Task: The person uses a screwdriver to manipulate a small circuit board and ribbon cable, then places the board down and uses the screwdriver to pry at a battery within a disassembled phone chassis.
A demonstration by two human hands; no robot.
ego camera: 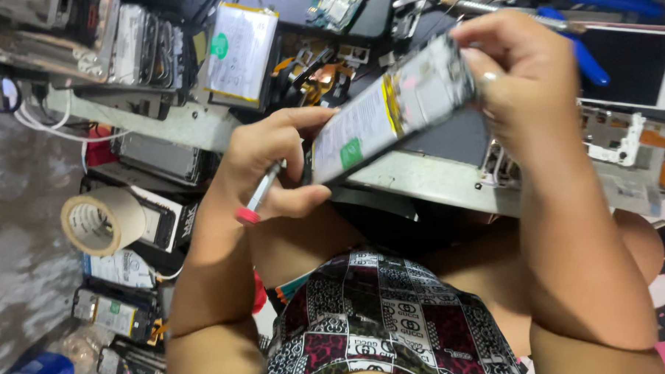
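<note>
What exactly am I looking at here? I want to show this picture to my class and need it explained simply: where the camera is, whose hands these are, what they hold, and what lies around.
There is one picture, taken by a camera worn on a person's head, looking down at their own two bare hands and lap. No machine is involved.

The two hands together hold an opened phone with its back off, so the battery and inner parts show. The right hand grips its upper end. The left hand steadies the lower end and also holds a thin metal tool with a red tip.

Behind them is a cluttered workbench with a loose battery, a white phone lying face up, and phone frames and parts. At lower left is a roll of tape.
</note>
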